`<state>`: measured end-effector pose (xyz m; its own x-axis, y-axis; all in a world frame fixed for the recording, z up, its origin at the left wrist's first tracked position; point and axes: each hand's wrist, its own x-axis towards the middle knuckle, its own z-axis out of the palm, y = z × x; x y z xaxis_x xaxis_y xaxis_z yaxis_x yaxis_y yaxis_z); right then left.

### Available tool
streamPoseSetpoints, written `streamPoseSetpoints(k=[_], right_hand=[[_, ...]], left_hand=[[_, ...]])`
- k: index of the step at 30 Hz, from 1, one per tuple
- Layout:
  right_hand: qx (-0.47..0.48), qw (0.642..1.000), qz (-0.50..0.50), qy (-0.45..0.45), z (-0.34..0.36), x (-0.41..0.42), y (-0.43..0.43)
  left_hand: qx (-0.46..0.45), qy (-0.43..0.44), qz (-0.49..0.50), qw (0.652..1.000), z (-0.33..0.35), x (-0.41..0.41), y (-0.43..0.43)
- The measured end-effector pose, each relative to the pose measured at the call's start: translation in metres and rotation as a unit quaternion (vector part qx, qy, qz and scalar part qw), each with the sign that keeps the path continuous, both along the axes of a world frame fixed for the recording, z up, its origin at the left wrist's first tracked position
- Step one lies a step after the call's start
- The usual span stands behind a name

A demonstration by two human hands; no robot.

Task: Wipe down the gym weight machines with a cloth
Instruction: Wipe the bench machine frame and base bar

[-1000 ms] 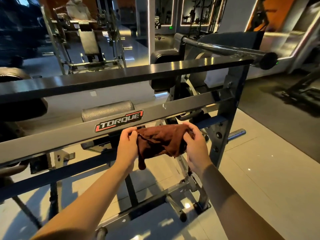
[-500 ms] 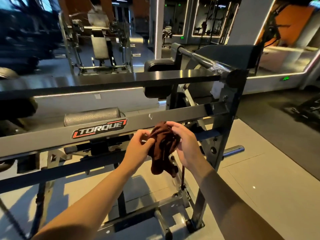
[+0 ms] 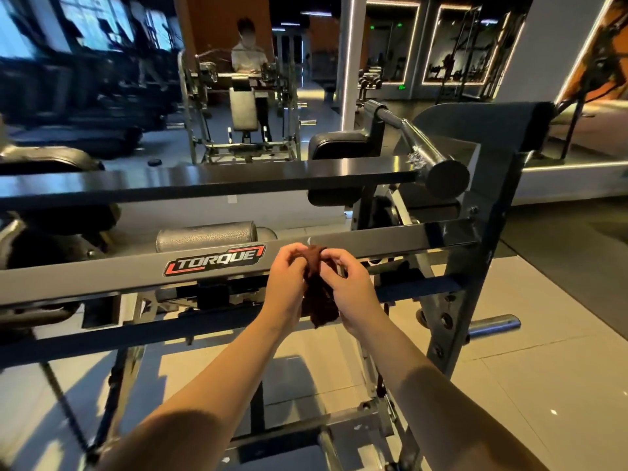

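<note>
Near the middle of the scene, both hands meet in front of a grey crossbar of a weight machine. That bar carries a red and white "TORQUE" label just left of the hands. The left hand and the right hand are close together, with a dark brown cloth bunched between them. Each hand pinches the top of the cloth between its thumb and curled fingers, and the rest hangs down in a narrow fold between the two palms. The cloth's upper edge sits level with the crossbar; whether it touches the bar cannot be told.

Farther away, a black flat bar runs across the frame above the grey one. A round padded roller lies between the two bars, left of the hands. At the right, a dark upright post with holes joins the bars, and a thick round handle points toward the camera beside it. Pale floor tiles spread out at the near right.
</note>
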<state>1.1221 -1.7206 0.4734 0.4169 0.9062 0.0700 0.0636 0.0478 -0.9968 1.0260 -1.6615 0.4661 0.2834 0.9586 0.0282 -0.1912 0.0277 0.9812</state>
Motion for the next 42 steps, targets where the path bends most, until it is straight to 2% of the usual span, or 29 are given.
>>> streamPoseSetpoints(k=[2, 4, 8, 11, 14, 18, 21, 23, 28, 30, 34, 36, 38, 40, 42], right_hand=[[-0.001, 0.999, -0.011, -0.051, -0.001, -0.002, 0.007], [0.017, 0.992, -0.05, -0.117, -0.002, -0.001, 0.016], [0.102, 0.952, -0.166, -0.235, -0.005, 0.016, 0.035], [0.088, 0.94, -0.091, -0.316, -0.02, 0.012, 0.058], [0.055, 0.887, -0.018, -0.458, -0.036, -0.004, 0.072], [0.057, 0.829, -0.054, -0.553, -0.042, 0.025, 0.067], [0.013, 0.86, -0.147, -0.489, -0.043, 0.044, 0.065], [0.006, 0.876, -0.164, -0.454, -0.04, 0.033, 0.068], [0.077, 0.848, -0.035, -0.523, -0.047, -0.004, 0.067], [0.075, 0.845, -0.027, -0.529, -0.05, 0.013, 0.067], [0.017, 0.896, -0.159, -0.414, -0.042, 0.032, 0.067], [0.013, 0.882, -0.164, -0.442, -0.04, 0.01, 0.066], [0.044, 0.868, -0.11, -0.483, -0.046, -0.007, 0.065], [0.062, 0.849, -0.061, -0.522, -0.053, 0.0, 0.06], [0.061, 0.844, -0.063, -0.528, -0.053, 0.024, 0.057]], left_hand=[[0.025, 0.022, 0.011, 0.999, 0.0, -0.006, 0.002], [0.112, 0.084, 0.026, 0.99, 0.002, -0.015, 0.004], [0.295, 0.267, 0.058, 0.916, -0.008, -0.034, 0.017], [0.317, 0.335, 0.067, 0.885, -0.027, -0.042, 0.025], [0.332, 0.34, 0.069, 0.877, -0.037, -0.041, 0.027], [0.367, 0.396, 0.066, 0.839, -0.044, -0.043, 0.03], [0.377, 0.414, 0.063, 0.826, -0.049, -0.045, 0.032], [0.376, 0.414, 0.068, 0.826, -0.051, -0.043, 0.032], [0.384, 0.39, 0.067, 0.834, -0.052, -0.045, 0.032], [0.388, 0.395, 0.064, 0.83, -0.053, -0.048, 0.034], [0.376, 0.4, 0.07, 0.833, -0.052, -0.047, 0.033], [0.369, 0.394, 0.073, 0.839, -0.052, -0.045, 0.031], [0.363, 0.387, 0.073, 0.844, -0.052, -0.044, 0.031], [0.36, 0.388, 0.068, 0.846, -0.051, -0.045, 0.031], [0.361, 0.395, 0.063, 0.843, -0.049, -0.046, 0.03]])
